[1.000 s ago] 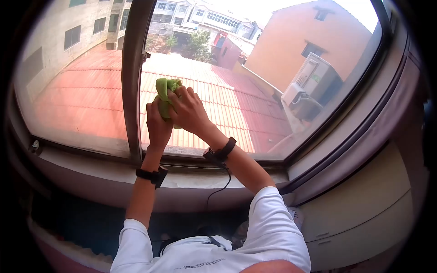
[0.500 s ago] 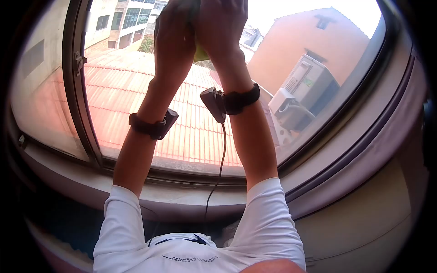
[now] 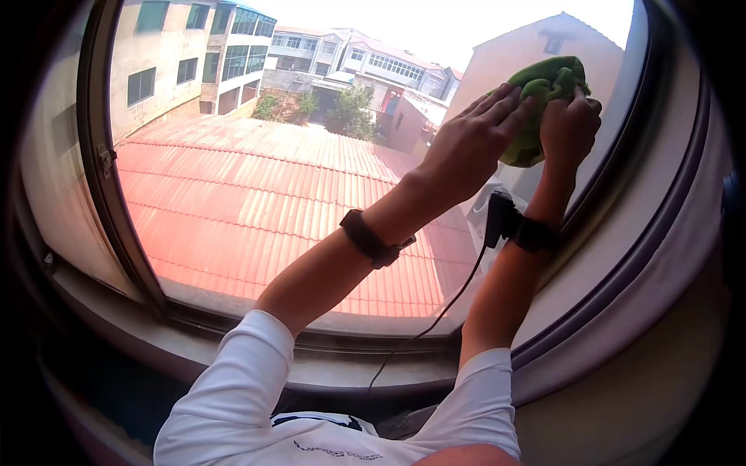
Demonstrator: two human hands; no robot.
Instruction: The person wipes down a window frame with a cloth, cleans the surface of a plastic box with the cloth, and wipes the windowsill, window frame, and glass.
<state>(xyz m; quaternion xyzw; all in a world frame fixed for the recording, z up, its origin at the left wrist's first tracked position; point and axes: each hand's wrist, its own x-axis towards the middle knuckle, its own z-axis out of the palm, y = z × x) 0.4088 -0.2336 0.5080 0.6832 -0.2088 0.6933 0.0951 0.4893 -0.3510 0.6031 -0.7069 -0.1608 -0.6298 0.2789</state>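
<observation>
Nearest me are my white sleeves [image 3: 225,392], then a dark band on each wrist: the left band [image 3: 364,235] and the right band [image 3: 535,234], with a thin black cable [image 3: 449,309] trailing down from the right one past the window sill [image 3: 334,374].

Beyond the sill both my arms reach up and to the right. My right grip [image 3: 571,128] is closed around a bunch of the green cloth [image 3: 548,81], its fingers curled into the folds. My left grip [image 3: 470,144] lies with fingers long and nearly straight across the cloth's left side, seeming to press more than clutch; its thumb I can't make out. The cloth sits high by the right side of the window pane [image 3: 350,260], apparently flat on the glass.

I'd judge the work on the pane as under way: the cloth is in use, and the middle of the glass looks fairly clear. Which stretches are done and which are left, I can't tell.

A second ago the cloth was at the left, beside the upright of the window frame [image 3: 99,163]; half a second ago my hands were at the top of the view. Now they're far right, and that upright sits farther left in view.

Outside lie a red roof [image 3: 233,190], then pale buildings [image 3: 365,60].
</observation>
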